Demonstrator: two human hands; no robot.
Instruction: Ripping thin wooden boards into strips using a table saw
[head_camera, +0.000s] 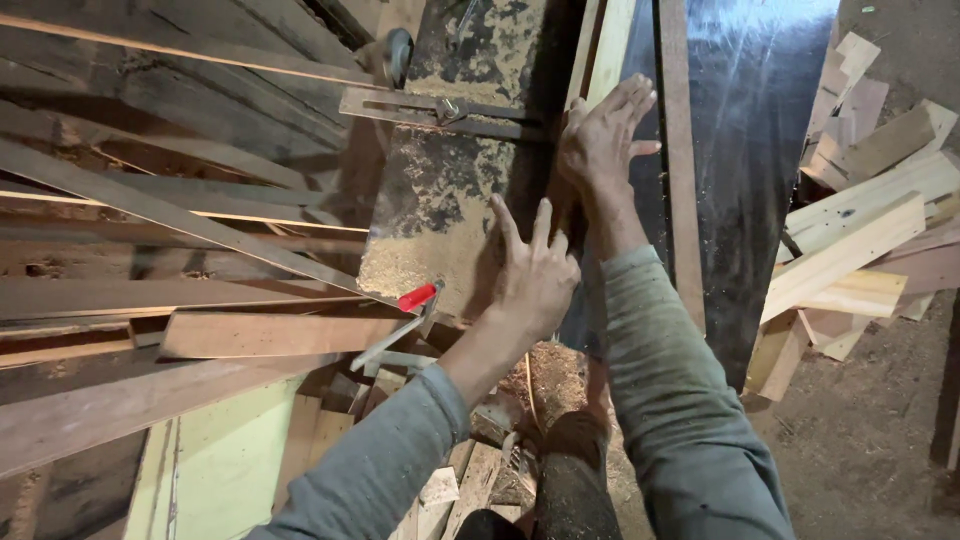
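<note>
cam: we've 1 head view only | looks steeply down & fwd | close over our left hand & right hand on sawdusty saw table

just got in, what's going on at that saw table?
A person in grey sleeves leans over a sawdust-covered machine table. The right hand lies flat with fingers spread on a narrow wooden strip that runs along the table's edge. The left hand, also open, rests on the table just behind it. A red-handled lever sits to the left, with offcuts piled on the right.
</note>
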